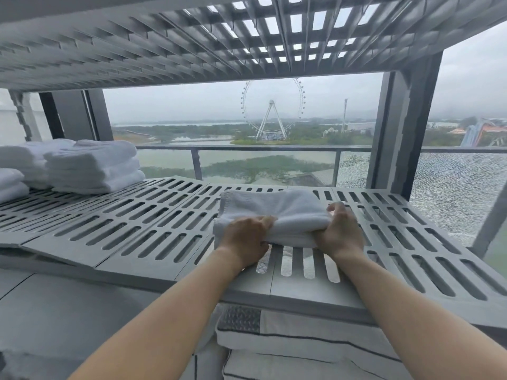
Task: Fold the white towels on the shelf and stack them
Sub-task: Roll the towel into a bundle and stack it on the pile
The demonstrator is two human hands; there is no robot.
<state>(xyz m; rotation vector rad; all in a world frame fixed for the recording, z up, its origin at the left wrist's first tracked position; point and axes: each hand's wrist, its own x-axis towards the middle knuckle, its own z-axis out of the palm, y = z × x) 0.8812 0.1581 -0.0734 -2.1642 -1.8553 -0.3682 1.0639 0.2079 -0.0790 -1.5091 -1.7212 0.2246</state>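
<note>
A folded white towel (274, 212) lies on the grey slotted shelf (142, 223), right of its middle. My left hand (245, 239) grips the towel's near left corner, fingers curled on the fold. My right hand (341, 231) holds the near right end, thumb on top. At the shelf's far left stands a stack of folded white towels (94, 167), with further folded towels (22, 160) behind and beside it.
Another slotted shelf (192, 45) hangs close overhead. A grey post (403, 127) stands at the back right. Behind the shelf is a window with a balcony rail (260, 148). Below the shelf's front edge lie striped cushions (288, 335).
</note>
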